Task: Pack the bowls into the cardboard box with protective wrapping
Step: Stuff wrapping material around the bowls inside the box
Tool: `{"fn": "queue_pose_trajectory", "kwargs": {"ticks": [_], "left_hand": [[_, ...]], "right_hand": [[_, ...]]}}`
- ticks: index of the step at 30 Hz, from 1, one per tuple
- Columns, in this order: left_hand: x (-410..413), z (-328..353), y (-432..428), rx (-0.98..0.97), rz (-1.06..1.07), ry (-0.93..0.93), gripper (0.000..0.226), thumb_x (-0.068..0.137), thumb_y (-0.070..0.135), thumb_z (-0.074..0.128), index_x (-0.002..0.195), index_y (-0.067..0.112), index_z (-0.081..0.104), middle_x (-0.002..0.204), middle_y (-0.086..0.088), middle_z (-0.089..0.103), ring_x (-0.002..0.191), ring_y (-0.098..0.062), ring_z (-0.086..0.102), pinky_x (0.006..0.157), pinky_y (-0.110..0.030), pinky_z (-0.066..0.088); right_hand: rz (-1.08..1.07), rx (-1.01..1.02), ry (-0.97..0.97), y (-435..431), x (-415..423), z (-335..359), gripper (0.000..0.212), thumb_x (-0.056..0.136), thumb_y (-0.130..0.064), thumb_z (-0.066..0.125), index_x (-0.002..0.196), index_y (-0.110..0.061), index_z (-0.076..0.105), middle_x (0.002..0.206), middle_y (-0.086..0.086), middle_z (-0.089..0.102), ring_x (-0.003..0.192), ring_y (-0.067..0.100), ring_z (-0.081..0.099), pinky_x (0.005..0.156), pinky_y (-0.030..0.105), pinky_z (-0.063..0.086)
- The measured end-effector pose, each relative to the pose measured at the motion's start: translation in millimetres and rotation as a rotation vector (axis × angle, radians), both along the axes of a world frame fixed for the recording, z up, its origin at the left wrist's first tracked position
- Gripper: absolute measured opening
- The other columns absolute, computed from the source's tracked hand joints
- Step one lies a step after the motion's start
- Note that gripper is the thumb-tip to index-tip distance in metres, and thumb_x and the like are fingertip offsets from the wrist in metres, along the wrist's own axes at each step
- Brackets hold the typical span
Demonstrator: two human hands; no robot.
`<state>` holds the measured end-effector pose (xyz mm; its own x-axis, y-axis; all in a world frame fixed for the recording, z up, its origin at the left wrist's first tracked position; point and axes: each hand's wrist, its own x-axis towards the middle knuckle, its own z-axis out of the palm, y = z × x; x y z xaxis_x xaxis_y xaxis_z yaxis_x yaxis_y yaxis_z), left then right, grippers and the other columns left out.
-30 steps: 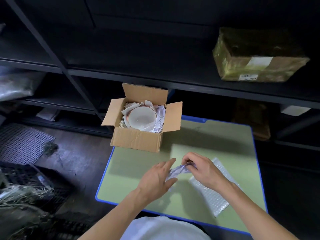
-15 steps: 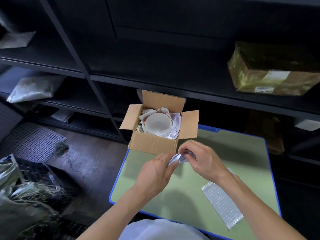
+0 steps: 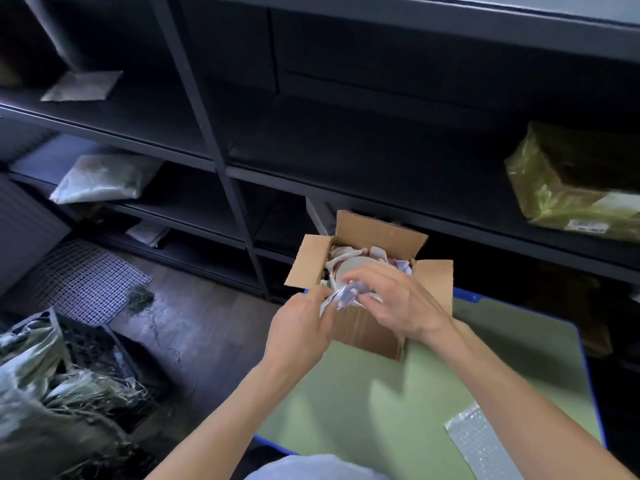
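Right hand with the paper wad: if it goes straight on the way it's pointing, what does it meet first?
Probably the bowl in the cardboard box, just beyond the right hand and its paper wad; depth is unclear.

We see a dim, bluish scene: black metal shelves (image 3: 346, 161) lost in shadow, pale green tabletop (image 3: 433, 393) brightest, crumpled white wrapping (image 3: 348, 293) motion-blurred, frame edges bowed.

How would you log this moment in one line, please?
left hand, right hand: grip paper at box | bowl: in box | wrap: on table
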<state>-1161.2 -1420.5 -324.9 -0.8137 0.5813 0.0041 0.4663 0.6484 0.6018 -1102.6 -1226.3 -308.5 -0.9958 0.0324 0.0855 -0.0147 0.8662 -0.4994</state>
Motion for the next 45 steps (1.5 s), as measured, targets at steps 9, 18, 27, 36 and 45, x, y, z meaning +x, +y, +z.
{"fn": "queue_pose_trajectory", "kwargs": {"ticks": [9, 18, 27, 36, 45], "left_hand": [[-58.2, -8.5, 3.5, 0.041, 0.201, -0.177, 0.011, 0.095, 0.037, 0.049, 0.098, 0.030, 0.057, 0.082, 0.011, 0.063, 0.073, -0.007, 0.058, 0.057, -0.026, 0.042], [-90.1, -12.8, 21.3, 0.055, 0.280, -0.080, 0.013, 0.093, 0.028, 0.049, 0.088, 0.025, 0.061, 0.082, 0.011, 0.059, 0.072, -0.009, 0.055, 0.055, -0.025, 0.043], [-83.5, -21.7, 52.1, 0.070, 0.204, -0.150, 0.019, 0.097, 0.044, 0.048, 0.103, 0.032, 0.061, 0.086, 0.013, 0.052, 0.075, -0.002, 0.053, 0.055, -0.017, 0.034], [-72.7, -30.7, 63.1, -0.015, 0.002, 0.124, 0.015, 0.100, 0.022, 0.049, 0.109, 0.017, 0.060, 0.105, 0.001, 0.055, 0.087, -0.018, 0.055, 0.069, -0.030, 0.047], [-59.2, -26.8, 37.9, -0.126, -0.154, 0.344, 0.011, 0.095, 0.010, 0.058, 0.094, 0.012, 0.068, 0.087, -0.002, 0.061, 0.079, -0.023, 0.052, 0.067, -0.038, 0.049]], "right_hand": [[-0.145, 0.110, -0.070, 4.6, -68.6, -8.1, 0.033, 0.099, -0.021, 0.047, 0.129, -0.029, 0.058, 0.130, -0.015, 0.059, 0.123, 0.009, 0.047, 0.092, 0.037, 0.048], [-0.034, 0.308, -0.229, -2.4, -78.3, -35.3, 0.042, 0.090, -0.053, 0.052, 0.125, -0.031, 0.062, 0.128, -0.013, 0.059, 0.125, 0.016, 0.046, 0.099, 0.040, 0.040], [-0.057, 0.393, -0.177, -0.5, -68.5, -38.0, 0.029, 0.085, -0.034, 0.040, 0.097, -0.030, 0.067, 0.107, -0.014, 0.060, 0.105, 0.015, 0.049, 0.091, 0.035, 0.040], [-0.078, 0.267, -0.131, 6.2, -57.0, -43.0, 0.023, 0.085, -0.032, 0.043, 0.094, -0.021, 0.061, 0.104, -0.009, 0.062, 0.108, 0.018, 0.050, 0.089, 0.034, 0.043], [-0.097, 0.244, -0.081, 11.8, -67.7, -45.7, 0.039, 0.094, -0.033, 0.046, 0.125, -0.016, 0.063, 0.137, -0.003, 0.058, 0.127, 0.019, 0.049, 0.102, 0.041, 0.045]]}}
